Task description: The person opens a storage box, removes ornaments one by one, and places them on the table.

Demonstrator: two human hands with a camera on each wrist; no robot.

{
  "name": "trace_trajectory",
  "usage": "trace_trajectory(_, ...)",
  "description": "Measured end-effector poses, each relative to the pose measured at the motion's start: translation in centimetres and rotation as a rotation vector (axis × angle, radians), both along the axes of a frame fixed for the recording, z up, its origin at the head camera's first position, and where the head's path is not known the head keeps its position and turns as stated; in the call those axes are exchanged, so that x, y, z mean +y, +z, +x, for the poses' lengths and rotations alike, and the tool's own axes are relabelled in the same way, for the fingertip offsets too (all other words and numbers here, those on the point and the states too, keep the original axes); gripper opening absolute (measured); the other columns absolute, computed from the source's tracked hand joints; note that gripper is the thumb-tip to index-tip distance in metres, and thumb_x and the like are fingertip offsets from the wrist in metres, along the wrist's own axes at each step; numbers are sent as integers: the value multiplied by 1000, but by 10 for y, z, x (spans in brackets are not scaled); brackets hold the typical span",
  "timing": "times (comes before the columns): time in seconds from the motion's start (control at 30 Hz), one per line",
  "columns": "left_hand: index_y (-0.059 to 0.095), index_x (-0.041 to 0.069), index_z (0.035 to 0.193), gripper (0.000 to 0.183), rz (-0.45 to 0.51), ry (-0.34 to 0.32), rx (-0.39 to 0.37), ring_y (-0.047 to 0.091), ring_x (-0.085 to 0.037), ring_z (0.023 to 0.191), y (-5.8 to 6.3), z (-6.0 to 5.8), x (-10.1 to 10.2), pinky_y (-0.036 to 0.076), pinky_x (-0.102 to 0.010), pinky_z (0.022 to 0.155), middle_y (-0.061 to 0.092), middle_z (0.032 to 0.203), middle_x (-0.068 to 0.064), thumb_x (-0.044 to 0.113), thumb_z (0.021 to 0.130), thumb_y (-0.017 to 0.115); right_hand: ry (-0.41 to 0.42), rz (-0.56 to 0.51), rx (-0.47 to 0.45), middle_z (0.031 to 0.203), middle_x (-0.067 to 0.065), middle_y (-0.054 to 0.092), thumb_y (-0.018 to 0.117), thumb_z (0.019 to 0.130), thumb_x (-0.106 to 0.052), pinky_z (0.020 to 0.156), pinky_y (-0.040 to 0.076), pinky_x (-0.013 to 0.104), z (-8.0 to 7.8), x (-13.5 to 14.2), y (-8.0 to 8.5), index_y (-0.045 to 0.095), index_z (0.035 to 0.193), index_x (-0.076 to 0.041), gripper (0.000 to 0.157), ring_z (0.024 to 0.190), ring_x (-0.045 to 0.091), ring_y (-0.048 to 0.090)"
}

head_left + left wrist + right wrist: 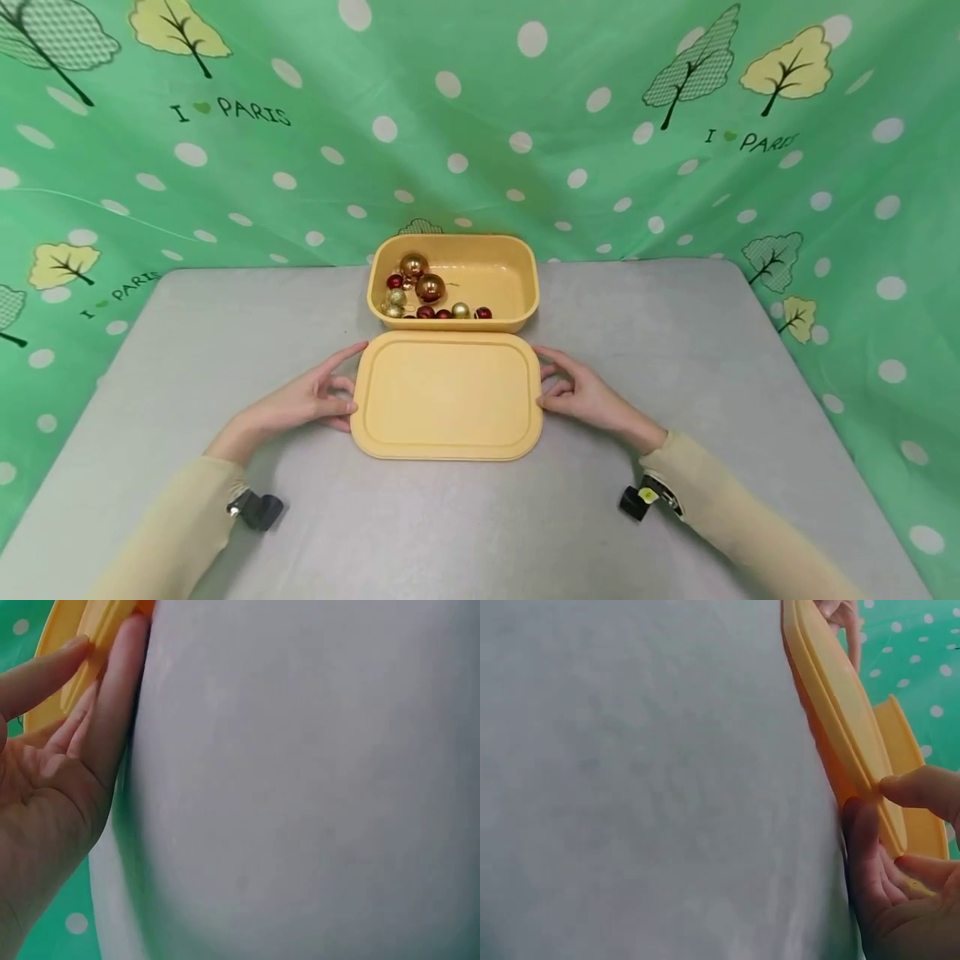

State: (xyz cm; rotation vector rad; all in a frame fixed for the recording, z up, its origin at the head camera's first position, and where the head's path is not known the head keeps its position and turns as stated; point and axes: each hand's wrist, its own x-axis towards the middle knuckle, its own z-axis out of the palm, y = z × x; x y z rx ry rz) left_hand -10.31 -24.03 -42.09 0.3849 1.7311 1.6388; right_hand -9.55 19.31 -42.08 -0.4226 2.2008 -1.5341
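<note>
A yellow rectangular lid (448, 396) with rounded corners lies in front of a matching yellow box (495, 323). At the lid's left end, my left hand (313, 398) pinches the rim, thumb on top and other fingers at the side and below. Opposite it, my right hand (577, 390) grips the right end; the right wrist view shows its thumb over the lid's edge (840, 712) and a finger beneath. Inside the box, mostly to the left and along the front, sit several ornament balls: large bronze ones (431, 288), small gold ones (461, 311) and dark red ones (426, 312).
The box stands at the back of a grey cloth-covered table (450, 533), close to a green curtain (480, 108) printed with white dots and trees. Black wrist cameras are strapped to the left sleeve (180, 517) and the right sleeve (720, 492).
</note>
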Motion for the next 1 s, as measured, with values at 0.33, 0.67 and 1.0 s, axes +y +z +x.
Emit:
trace_trajectory(0.33,7,4,154,85,-135,78,33,65,-26,90,10,2,2,56,-43,78,42,109,-24,-10,90,59,9,50,21,114,19,53,68,85,0,66,52,23,-2,-3,4,35,146,5,70,77,17,65)
trace_trajectory(0.67,21,-3,151,76,-349,61,251,62,-25,89,19,7,5,57,-32,74,55,102,-17,7,91,66,3,21,36,117,21,53,68,86,0,66,51,22,-1,-4,1,37,144,6,67,78,16,64)
trace_trajectory(1.0,44,-7,139,50,-476,105,493,62,-25,93,27,3,7,54,-33,76,63,108,-16,10,95,61,-16,-9,88,126,26,53,67,86,5,74,54,26,1,-6,8,50,134,9,51,91,28,64)
